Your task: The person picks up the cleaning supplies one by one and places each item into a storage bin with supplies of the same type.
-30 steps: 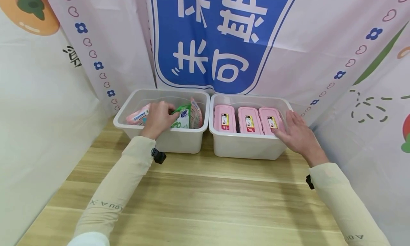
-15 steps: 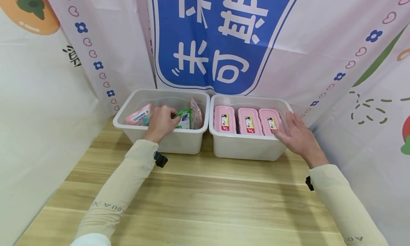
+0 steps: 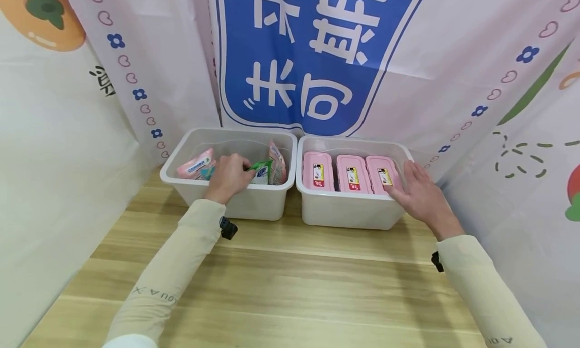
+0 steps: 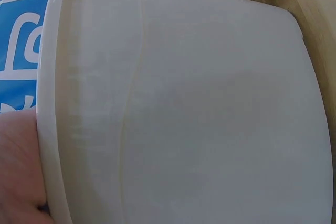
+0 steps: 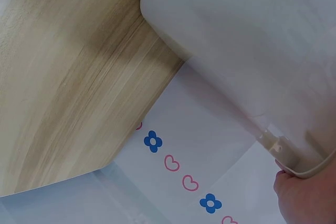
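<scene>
My left hand reaches over the front rim of the left white plastic bin. Its thumb and fingers pinch the top edge of a green-and-white packet, whose lower part is hidden inside. To its left lies a pink packet; another pink packet leans upright at the right end. My right hand rests with extended fingers on the right corner of the second white bin. Its thumb lies over the front rim, near a pink lidded box. The left wrist view shows mostly bin wall.
Two more pink boxes, one at the left and one in the middle, stand in the right bin. Both bins sit side by side on a wooden table, against a printed cloth backdrop. Cloth also hangs at both sides.
My left hand has moved slightly right and down, and less of the green-and-white packet shows beside it. My right hand has stayed on its bin.
</scene>
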A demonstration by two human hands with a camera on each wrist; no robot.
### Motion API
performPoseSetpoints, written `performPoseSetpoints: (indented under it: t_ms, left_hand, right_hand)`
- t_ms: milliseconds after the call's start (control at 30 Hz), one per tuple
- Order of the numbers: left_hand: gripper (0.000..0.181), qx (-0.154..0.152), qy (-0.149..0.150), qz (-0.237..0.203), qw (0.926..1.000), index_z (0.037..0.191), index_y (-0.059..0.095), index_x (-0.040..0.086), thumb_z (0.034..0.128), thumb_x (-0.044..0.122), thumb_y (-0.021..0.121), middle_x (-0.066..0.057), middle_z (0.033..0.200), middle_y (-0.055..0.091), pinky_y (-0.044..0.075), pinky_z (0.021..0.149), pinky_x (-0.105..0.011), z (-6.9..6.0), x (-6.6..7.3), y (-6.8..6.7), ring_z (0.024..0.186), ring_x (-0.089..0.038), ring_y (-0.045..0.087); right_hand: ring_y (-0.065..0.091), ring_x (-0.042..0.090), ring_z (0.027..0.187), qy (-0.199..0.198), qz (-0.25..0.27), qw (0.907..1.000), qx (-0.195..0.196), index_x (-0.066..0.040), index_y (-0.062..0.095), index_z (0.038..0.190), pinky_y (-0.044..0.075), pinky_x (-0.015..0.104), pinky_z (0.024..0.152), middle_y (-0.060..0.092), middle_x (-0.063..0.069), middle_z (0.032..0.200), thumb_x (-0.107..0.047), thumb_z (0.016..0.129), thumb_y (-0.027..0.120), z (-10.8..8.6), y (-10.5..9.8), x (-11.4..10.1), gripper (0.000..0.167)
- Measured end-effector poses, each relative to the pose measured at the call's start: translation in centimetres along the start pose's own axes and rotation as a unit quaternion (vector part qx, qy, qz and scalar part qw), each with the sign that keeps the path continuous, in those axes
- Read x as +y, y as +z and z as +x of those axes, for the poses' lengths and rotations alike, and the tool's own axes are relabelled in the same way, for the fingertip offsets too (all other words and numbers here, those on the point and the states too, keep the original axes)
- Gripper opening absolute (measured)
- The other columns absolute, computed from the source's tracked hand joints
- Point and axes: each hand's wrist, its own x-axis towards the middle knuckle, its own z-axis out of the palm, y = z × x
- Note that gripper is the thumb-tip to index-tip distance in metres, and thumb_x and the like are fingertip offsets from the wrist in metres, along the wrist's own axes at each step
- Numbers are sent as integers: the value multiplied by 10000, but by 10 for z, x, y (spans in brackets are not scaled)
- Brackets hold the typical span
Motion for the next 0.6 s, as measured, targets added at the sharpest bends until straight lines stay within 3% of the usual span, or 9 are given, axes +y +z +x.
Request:
performPoseSetpoints:
  t_ms: [233,600]
  left_hand:
    - [234,-282,-50,-101,9995,797,784,45,987,147,693,-66,689,699,422,572,-310,5,6,2,576,-192,549]
    - [226,-615,-156,-80,9980,852,793,60,981,218,697,-100,819,769,475,613,-313,7,1,-10,641,-204,616]
  right_hand:
    - [52,503,1630,84,48,9999,27,53,-3,1665,90,639,1323,51,319,1741,-616,1053,455,-5,-4,5,1016]
    - [72,509,1626,50,72,10000,28,49,5,1666,99,636,1326,73,317,1739,-628,1049,442,-2,0,0,1014]
